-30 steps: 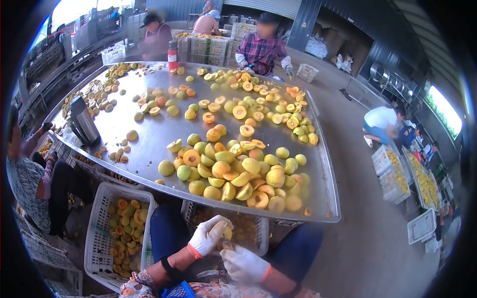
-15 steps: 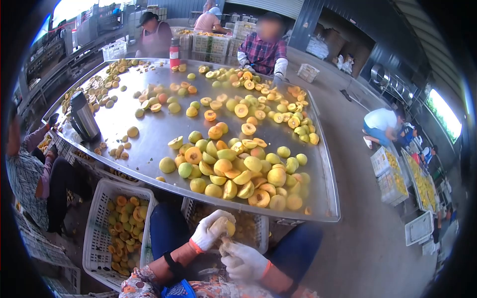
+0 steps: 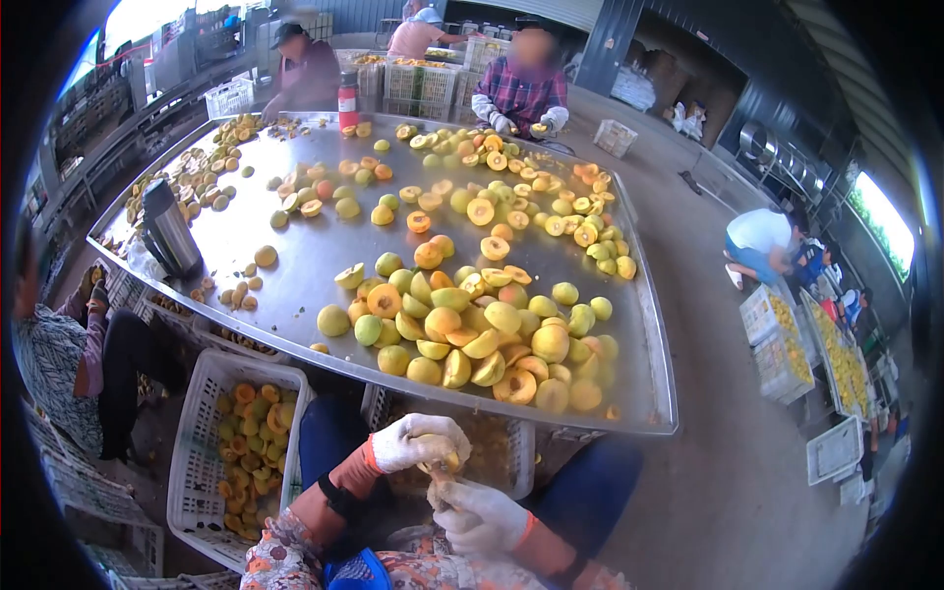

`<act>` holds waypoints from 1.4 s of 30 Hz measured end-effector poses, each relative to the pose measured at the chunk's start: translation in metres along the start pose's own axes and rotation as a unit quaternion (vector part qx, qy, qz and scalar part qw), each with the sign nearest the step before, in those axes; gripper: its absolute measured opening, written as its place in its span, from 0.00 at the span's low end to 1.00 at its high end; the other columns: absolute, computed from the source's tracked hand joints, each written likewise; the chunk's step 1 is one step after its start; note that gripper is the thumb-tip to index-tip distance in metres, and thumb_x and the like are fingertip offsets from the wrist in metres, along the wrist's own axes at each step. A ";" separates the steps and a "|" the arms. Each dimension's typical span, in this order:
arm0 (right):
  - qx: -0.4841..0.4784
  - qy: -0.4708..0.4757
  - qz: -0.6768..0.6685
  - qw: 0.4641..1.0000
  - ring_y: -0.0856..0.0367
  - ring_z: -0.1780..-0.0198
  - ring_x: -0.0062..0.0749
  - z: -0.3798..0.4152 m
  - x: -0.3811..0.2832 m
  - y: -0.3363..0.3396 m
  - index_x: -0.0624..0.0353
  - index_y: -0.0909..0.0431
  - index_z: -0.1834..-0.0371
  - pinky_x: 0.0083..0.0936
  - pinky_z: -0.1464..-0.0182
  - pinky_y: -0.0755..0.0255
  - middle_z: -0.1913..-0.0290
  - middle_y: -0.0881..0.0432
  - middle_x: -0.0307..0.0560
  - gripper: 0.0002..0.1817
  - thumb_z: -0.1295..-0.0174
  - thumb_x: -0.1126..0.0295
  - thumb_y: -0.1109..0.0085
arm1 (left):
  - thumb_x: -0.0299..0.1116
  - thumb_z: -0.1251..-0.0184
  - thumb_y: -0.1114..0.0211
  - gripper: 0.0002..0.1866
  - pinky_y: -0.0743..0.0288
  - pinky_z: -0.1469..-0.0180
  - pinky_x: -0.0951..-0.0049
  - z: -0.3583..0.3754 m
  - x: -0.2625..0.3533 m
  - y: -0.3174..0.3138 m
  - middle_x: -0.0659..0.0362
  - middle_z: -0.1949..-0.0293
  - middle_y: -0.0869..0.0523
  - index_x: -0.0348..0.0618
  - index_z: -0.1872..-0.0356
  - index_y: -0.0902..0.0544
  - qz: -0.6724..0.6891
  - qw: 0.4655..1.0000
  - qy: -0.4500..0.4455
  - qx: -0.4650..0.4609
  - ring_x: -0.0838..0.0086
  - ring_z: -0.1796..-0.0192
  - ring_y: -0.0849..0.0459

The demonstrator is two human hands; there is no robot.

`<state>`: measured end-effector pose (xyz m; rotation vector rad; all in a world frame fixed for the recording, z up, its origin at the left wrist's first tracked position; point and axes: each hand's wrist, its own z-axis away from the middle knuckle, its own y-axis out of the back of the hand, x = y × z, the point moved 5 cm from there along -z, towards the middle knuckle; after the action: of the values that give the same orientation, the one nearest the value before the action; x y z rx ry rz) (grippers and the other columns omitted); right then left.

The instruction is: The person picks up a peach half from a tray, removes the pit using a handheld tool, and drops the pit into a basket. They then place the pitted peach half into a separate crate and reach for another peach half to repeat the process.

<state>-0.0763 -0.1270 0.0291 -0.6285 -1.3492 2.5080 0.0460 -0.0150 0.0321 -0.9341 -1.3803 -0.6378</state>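
My left hand (image 3: 418,442), in a white glove with an orange cuff, is closed around a yellow peach piece (image 3: 452,460) above my lap. Just below it, my gloved right hand (image 3: 482,516) is closed, its fingertips close against the peach. What the right fingers grip is small and mostly hidden. A heap of whole and halved yellow peaches (image 3: 501,317) lies on the metal table (image 3: 285,334) in front of me. Under my hands, partly hidden, is a crate (image 3: 523,457). Another white crate (image 3: 182,482) at my left contains peach halves (image 3: 254,442).
A steel flask (image 3: 169,231) and a red bottle (image 3: 348,103) stand on the table. A co-worker in a plaid shirt (image 3: 526,98) works across it; another person (image 3: 59,354) sits at left. Stacked crates (image 3: 777,344) stand at right.
My left hand has tipped over and shifted slightly right around the peach. My right hand stays close below it. The plaid-shirted co-worker has drawn both hands together, holding a peach piece.
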 end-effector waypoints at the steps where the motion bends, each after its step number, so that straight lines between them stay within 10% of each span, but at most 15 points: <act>1: -0.012 -0.005 -0.002 1.000 0.49 0.90 0.12 -0.003 0.004 0.004 0.47 0.27 0.55 0.17 0.89 0.56 0.82 0.43 0.27 0.16 0.19 0.49 0.53 | 0.34 0.29 0.35 0.14 0.20 0.45 0.71 -0.001 0.001 0.001 0.56 0.55 0.12 0.34 0.51 0.14 0.000 1.000 0.023 -0.021 0.73 0.51 0.15; 5: -0.067 -0.015 0.013 0.998 0.50 0.90 0.11 0.004 -0.007 -0.009 0.47 0.28 0.53 0.17 0.88 0.57 0.81 0.41 0.27 0.12 0.18 0.53 0.52 | 0.36 0.28 0.35 0.13 0.20 0.51 0.74 0.000 0.013 -0.001 0.58 0.59 0.12 0.34 0.55 0.14 -0.002 0.997 -0.073 0.019 0.75 0.57 0.15; 11: -0.011 0.051 0.114 0.992 0.47 0.89 0.13 0.006 -0.020 -0.011 0.48 0.30 0.51 0.17 0.88 0.52 0.80 0.38 0.29 0.09 0.20 0.58 0.46 | 0.51 0.16 0.51 0.22 0.22 0.58 0.69 0.019 -0.001 0.007 0.53 0.62 0.15 0.40 0.55 0.21 0.239 0.844 -0.148 0.456 0.69 0.66 0.17; 15: 0.159 0.079 0.214 0.961 0.42 0.87 0.13 0.014 -0.029 0.029 0.49 0.34 0.42 0.17 0.86 0.48 0.78 0.35 0.29 0.11 0.21 0.62 0.48 | 0.35 0.23 0.40 0.11 0.20 0.58 0.70 0.109 0.029 0.092 0.56 0.67 0.15 0.37 0.54 0.18 -0.079 0.788 -0.074 0.606 0.71 0.63 0.15; 16: 0.171 0.071 0.220 0.958 0.42 0.86 0.13 0.016 -0.028 0.041 0.49 0.34 0.42 0.17 0.86 0.48 0.78 0.36 0.29 0.11 0.21 0.62 0.47 | 0.38 0.30 0.34 0.13 0.20 0.52 0.65 0.123 0.034 0.113 0.54 0.64 0.13 0.39 0.53 0.16 -0.314 0.737 0.006 0.599 0.62 0.61 0.14; 17: 0.184 0.063 0.226 0.955 0.41 0.86 0.13 0.016 -0.025 0.050 0.49 0.34 0.42 0.17 0.86 0.48 0.78 0.36 0.28 0.12 0.22 0.62 0.47 | 0.40 0.34 0.30 0.16 0.19 0.50 0.60 0.130 0.042 0.119 0.52 0.55 0.12 0.46 0.49 0.14 -0.625 0.575 0.121 0.514 0.57 0.59 0.13; 19: 0.183 0.062 0.226 0.955 0.40 0.85 0.14 0.010 -0.022 0.055 0.50 0.33 0.43 0.17 0.84 0.46 0.78 0.35 0.29 0.12 0.22 0.61 0.46 | 0.44 0.38 0.27 0.18 0.20 0.50 0.54 0.110 0.058 0.110 0.53 0.53 0.12 0.47 0.50 0.14 -0.759 0.438 0.024 0.480 0.53 0.56 0.14; 23: 0.194 0.077 0.280 0.937 0.37 0.82 0.16 -0.005 -0.022 0.057 0.52 0.32 0.45 0.19 0.81 0.42 0.76 0.34 0.30 0.13 0.24 0.60 0.44 | 0.42 0.34 0.29 0.23 0.19 0.48 0.57 0.007 0.070 0.086 0.52 0.45 0.14 0.53 0.39 0.17 -0.545 0.722 -0.008 0.426 0.54 0.49 0.14; 31: 0.309 0.108 0.462 0.824 0.19 0.75 0.33 0.016 -0.035 0.064 0.61 0.29 0.51 0.29 0.71 0.26 0.71 0.20 0.49 0.20 0.28 0.54 0.42 | 0.35 0.40 0.31 0.27 0.19 0.54 0.55 -0.089 0.045 0.107 0.49 0.55 0.15 0.57 0.38 0.23 -0.642 0.702 -0.010 0.308 0.50 0.53 0.15; 35: 0.335 0.231 0.591 0.697 0.15 0.58 0.68 0.014 -0.042 0.065 0.63 0.28 0.46 0.45 0.58 0.23 0.64 0.17 0.66 0.23 0.29 0.54 0.39 | 0.34 0.37 0.32 0.19 0.20 0.62 0.67 -0.035 0.035 0.089 0.59 0.62 0.19 0.45 0.47 0.26 -0.198 0.898 -0.004 0.393 0.69 0.57 0.15; 42: 0.267 0.376 0.504 0.730 0.14 0.59 0.64 -0.004 -0.055 0.013 0.62 0.29 0.51 0.40 0.63 0.23 0.66 0.17 0.63 0.13 0.28 0.67 0.36 | 0.34 0.39 0.42 0.17 0.22 0.60 0.79 -0.002 0.010 0.017 0.59 0.56 0.19 0.45 0.48 0.26 0.140 0.927 -0.064 0.343 0.77 0.57 0.17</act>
<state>-0.0261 -0.1525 0.0306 -2.3119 0.1441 2.4609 0.0625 -0.0065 0.0395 -0.5831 -1.4070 0.1387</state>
